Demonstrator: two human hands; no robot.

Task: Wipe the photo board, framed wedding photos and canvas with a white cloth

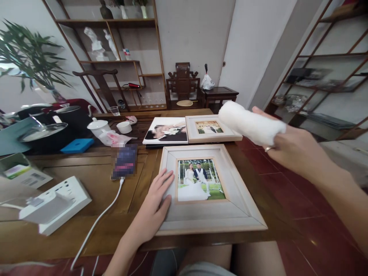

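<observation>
Resting flat on the left border of a large picture frame [207, 221], the left hand [155, 209] has its fingers stretched out and close together, pressing on the wood without gripping it. This frame lies face up at the near edge of the tabletop [86, 184] and holds a wedding photo. The right hand [290, 147] is raised off to the right, its fingers clamped around one end of a rolled white cloth [247, 122]. The cloth is in the air and touches neither frame. A smaller frame [192, 132] lies just behind the large one, with a frameless photo print [165, 126] beside it on the left. Left of the large frame lies a phone [124, 161] with a white cable [100, 218] plugged in, and a white power strip [61, 203] sits farther left.
</observation>
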